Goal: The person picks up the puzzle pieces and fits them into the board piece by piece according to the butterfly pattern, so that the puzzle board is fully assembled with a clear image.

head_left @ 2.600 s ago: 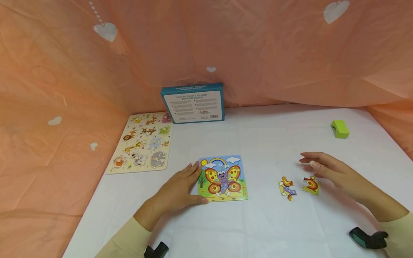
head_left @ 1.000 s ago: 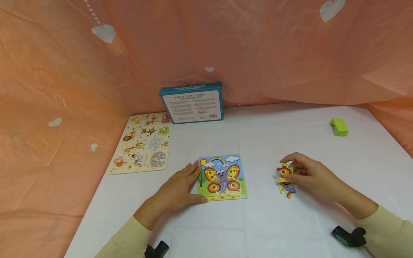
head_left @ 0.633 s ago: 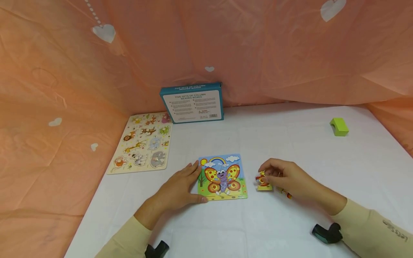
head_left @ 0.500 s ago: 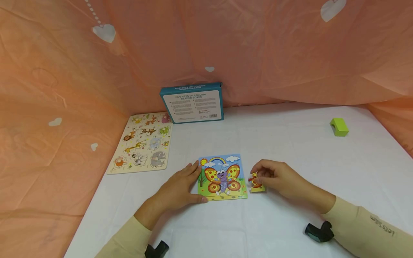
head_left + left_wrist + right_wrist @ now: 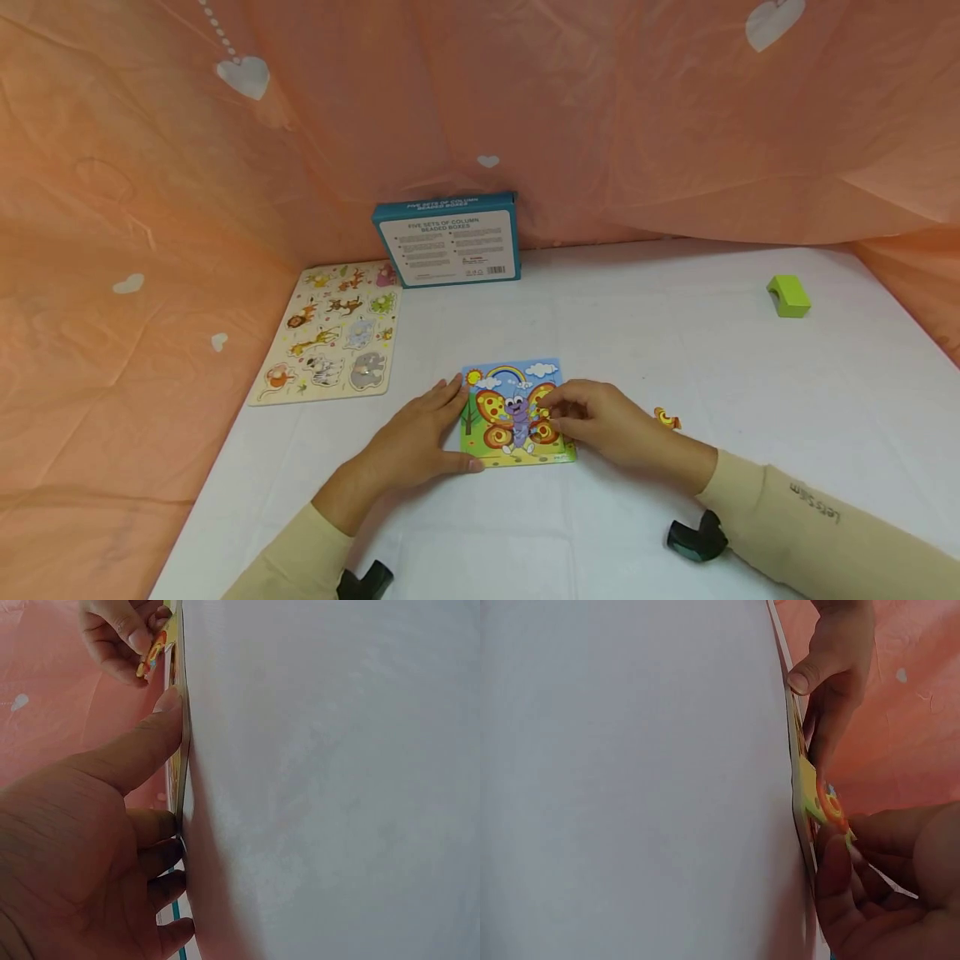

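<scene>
A square butterfly jigsaw puzzle (image 5: 491, 454) lies flat in front of the person. The left hand (image 5: 408, 437) rests at its left side, fingers fairly straight along that edge and the thumb touching the near edge. Over the puzzle's right part, the right hand (image 5: 607, 421) pinches a jigsaw piece (image 5: 831, 804) between thumb and fingers. In the right wrist view this piece is tilted, low over the board, with a red-orange swirl on yellow-green. A second jigsaw piece (image 5: 665, 418) lies on the table, partly hidden by the right forearm.
An animal peg puzzle board (image 5: 341, 333) lies at the back left. Beside it a teal box (image 5: 453, 242) stands against the orange cloth backdrop (image 5: 600, 125). A green arch block (image 5: 790, 297) sits at the back right of the white table (image 5: 480, 533).
The right hand reached the two loose pieces, picked up the swirl piece and carried it left over the puzzle. The left hand has stayed at the puzzle's left side.
</scene>
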